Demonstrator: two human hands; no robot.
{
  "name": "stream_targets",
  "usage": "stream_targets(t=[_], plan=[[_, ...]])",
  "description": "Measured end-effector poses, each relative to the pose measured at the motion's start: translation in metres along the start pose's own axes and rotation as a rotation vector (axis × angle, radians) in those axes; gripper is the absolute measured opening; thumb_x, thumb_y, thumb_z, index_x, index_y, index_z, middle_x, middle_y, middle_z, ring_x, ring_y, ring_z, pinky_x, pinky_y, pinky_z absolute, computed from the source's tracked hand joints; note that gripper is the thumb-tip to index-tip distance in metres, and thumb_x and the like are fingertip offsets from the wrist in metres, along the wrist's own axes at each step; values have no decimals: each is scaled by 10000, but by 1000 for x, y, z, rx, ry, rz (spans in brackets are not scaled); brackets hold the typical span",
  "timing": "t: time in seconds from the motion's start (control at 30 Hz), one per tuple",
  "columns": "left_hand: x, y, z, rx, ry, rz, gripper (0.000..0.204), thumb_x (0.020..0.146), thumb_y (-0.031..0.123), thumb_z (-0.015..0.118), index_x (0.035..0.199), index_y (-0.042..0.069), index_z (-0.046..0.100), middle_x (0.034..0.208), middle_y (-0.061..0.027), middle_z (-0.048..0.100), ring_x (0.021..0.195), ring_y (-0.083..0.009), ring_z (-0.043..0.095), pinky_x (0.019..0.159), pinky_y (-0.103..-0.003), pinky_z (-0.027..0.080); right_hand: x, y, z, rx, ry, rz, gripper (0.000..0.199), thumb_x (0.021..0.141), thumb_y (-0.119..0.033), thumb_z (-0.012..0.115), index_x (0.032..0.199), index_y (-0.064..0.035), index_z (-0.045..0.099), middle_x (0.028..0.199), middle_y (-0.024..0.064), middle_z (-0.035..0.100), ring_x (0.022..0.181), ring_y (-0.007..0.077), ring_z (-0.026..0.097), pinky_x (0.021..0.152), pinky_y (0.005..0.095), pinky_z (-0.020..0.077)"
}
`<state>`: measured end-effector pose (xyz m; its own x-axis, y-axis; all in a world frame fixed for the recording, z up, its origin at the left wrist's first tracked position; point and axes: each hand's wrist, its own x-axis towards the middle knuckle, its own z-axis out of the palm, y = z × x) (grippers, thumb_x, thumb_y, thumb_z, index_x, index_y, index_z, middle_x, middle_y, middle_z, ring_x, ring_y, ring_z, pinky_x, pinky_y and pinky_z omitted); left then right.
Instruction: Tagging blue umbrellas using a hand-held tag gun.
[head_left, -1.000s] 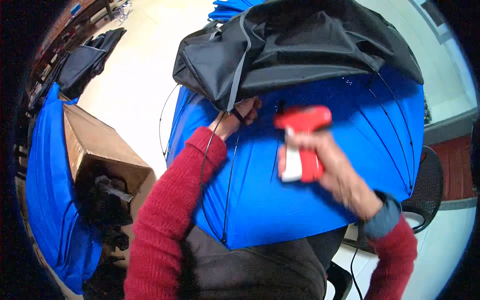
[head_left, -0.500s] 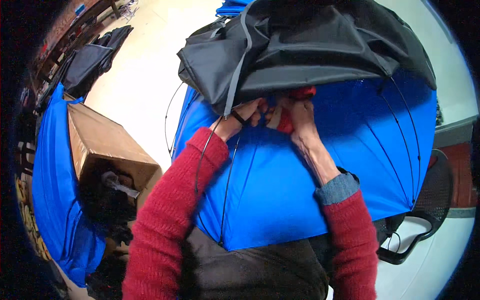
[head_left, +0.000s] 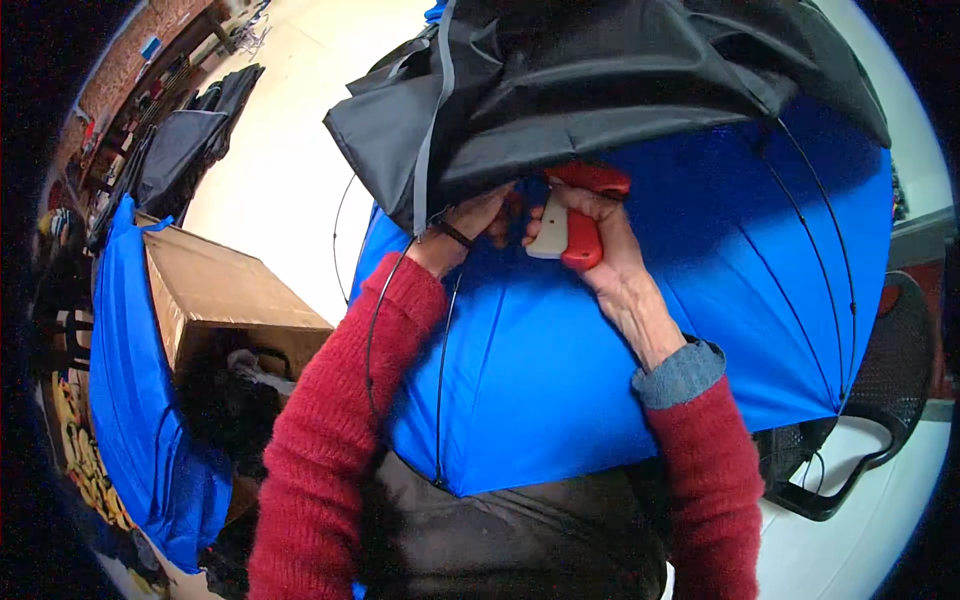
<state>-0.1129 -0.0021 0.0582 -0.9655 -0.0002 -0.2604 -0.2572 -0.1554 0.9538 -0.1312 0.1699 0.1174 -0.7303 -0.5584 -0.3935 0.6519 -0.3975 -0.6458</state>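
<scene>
Red plastic is showing in my right hand, which is closing fully around one tagging gun, a red tool with a cream-coloured side. My fingers are wrapping its grip, and the tip of the gun is pointing up under the edge of a black bag. The tool is sitting just below that edge, near the middle of the view.

My left hand is sitting just beside the gun, with its fingers curling and tucking under the same black fabric. I cannot tell exactly what those fingers are pinching, because the fabric is hiding them. A thin dark band is circling that wrist.

The black bag is lying on one large sheet of blue fabric with thin black cords running down it. This sheet is draping over my lap.

Both of my forearms are wearing red knitted sleeves, and a grey-blue cuff is peeking out at the right wrist.

To my left, one open cardboard box is standing on the pale floor, with a second piece of blue fabric hanging beside it. One black mesh chair is standing to my right.
</scene>
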Motion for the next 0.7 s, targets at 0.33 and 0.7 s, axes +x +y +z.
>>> stream_targets(t=[0.33, 0.7], plan=[[-9, 7, 3, -23, -65, -24, 463, 864, 515, 417, 765, 84, 552, 603, -20, 557, 456, -110, 497, 387, -241, 370, 3, 15, -3, 74, -77, -37, 299, 842, -164, 495, 1111, -36, 465, 850, 150, 595, 749, 274, 608, 683, 441, 521], [-17, 15, 6, -39, 10, -77, 349, 881, 453, 432, 965, 126, 521, 644, 1, 532, 484, -91, 476, 403, -224, 370, 9, 30, 2, 93, -14, -89, 281, 851, -173, 478, 1100, -44, 466, 852, 151, 600, 767, 287, 613, 667, 464, 522]])
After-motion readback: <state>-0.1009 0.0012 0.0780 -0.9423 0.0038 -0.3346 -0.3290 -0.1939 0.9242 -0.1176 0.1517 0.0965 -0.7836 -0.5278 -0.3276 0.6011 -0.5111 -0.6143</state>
